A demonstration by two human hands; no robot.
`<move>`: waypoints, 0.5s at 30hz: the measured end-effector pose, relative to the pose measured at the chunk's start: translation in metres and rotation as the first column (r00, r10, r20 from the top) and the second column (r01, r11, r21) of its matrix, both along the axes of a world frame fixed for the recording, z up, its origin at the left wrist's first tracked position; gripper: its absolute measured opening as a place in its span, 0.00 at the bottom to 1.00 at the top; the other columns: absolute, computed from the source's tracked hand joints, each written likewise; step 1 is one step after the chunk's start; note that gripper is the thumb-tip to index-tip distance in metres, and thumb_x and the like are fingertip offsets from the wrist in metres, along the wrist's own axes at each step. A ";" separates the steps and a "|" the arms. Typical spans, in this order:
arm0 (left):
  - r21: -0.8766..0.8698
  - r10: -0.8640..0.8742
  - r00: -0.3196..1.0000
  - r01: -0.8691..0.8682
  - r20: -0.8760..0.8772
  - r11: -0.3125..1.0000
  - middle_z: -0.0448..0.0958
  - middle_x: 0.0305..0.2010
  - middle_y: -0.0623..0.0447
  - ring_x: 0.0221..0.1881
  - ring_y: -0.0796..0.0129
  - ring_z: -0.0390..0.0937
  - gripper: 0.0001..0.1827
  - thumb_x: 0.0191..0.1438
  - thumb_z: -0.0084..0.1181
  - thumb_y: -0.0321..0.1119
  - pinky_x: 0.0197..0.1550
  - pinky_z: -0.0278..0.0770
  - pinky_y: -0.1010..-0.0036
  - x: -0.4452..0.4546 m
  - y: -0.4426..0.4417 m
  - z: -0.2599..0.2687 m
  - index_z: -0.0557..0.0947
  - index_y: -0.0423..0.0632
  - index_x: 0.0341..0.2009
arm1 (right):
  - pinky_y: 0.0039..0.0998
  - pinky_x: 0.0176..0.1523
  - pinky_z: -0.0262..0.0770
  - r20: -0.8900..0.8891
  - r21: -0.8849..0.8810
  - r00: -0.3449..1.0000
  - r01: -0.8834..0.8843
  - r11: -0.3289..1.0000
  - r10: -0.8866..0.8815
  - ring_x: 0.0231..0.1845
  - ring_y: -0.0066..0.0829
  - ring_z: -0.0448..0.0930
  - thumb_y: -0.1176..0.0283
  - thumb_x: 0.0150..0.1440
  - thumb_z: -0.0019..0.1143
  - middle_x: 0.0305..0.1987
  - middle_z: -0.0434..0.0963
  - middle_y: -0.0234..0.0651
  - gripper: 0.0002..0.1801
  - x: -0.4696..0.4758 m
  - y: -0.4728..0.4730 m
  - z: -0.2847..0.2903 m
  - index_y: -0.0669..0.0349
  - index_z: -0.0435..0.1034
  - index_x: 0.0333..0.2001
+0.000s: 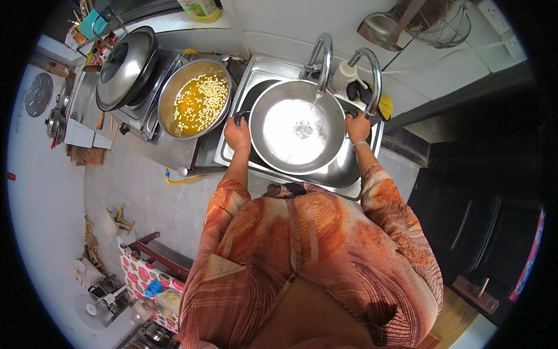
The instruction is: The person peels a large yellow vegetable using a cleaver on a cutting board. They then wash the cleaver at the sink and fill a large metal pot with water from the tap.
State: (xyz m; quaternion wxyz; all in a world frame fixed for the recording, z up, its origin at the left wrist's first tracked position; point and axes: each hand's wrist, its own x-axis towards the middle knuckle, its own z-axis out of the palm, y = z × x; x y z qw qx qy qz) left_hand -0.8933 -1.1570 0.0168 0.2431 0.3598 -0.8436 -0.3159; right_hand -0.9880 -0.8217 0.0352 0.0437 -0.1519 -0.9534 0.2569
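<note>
A wide metal pan (pixel 298 163) with two dark handles is over the stainless steel sink (pixel 267 65). Water runs into it from the left of two chrome faucets (pixel 324 61). My left hand (pixel 238 134) is closed on the pan's left handle, and my right hand (pixel 358 127) grips the right one. The second chrome faucet (pixel 374 74) curves down just above my right hand. Left of the sink stands a steel pot (pixel 165 109) holding yellow liquid with many pale seeds or kernels in it.
A lidded wok (pixel 128 65) sits on the gas stove at the left. A ladle (pixel 379 30) and a wire strainer (pixel 447 30) hang on the wall. Behind the faucets are a white container (pixel 343 77) and a black and yellow glove (pixel 385 106).
</note>
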 end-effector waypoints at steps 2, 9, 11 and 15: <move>-0.006 -0.016 1.000 0.016 0.000 1.000 0.77 0.28 0.40 0.31 0.43 0.74 0.14 0.44 0.57 0.39 0.34 0.70 0.55 0.000 -0.002 -0.002 0.78 0.43 0.31 | 0.47 0.41 0.72 -0.033 0.002 0.999 -0.023 1.000 0.023 0.33 0.56 0.76 0.60 0.44 0.51 0.29 0.75 0.57 0.22 -0.001 0.001 -0.003 0.64 0.71 0.39; -0.070 0.013 0.998 -0.009 0.060 0.997 0.76 0.28 0.38 0.31 0.43 0.74 0.16 0.44 0.58 0.41 0.34 0.70 0.55 0.000 0.000 0.001 0.77 0.41 0.31 | 0.44 0.40 0.73 0.003 -0.079 1.000 0.017 0.997 -0.017 0.34 0.53 0.77 0.64 0.42 0.56 0.30 0.76 0.54 0.16 0.002 -0.004 0.015 0.66 0.71 0.31; -0.078 0.021 0.998 -0.016 0.055 0.997 0.76 0.27 0.39 0.31 0.43 0.74 0.15 0.44 0.58 0.41 0.34 0.70 0.55 0.000 0.001 0.002 0.78 0.42 0.30 | 0.44 0.39 0.72 -0.022 -0.137 0.999 0.038 0.990 -0.041 0.33 0.53 0.77 0.67 0.41 0.58 0.29 0.76 0.53 0.14 0.003 -0.003 0.013 0.65 0.71 0.30; -0.056 0.006 0.999 -0.004 0.039 0.998 0.76 0.26 0.39 0.30 0.43 0.74 0.15 0.44 0.58 0.41 0.33 0.70 0.56 -0.002 0.002 0.002 0.78 0.41 0.30 | 0.44 0.38 0.72 -0.038 -0.166 0.998 0.049 0.985 -0.056 0.32 0.53 0.77 0.67 0.42 0.58 0.27 0.75 0.54 0.13 0.001 0.001 0.006 0.66 0.70 0.28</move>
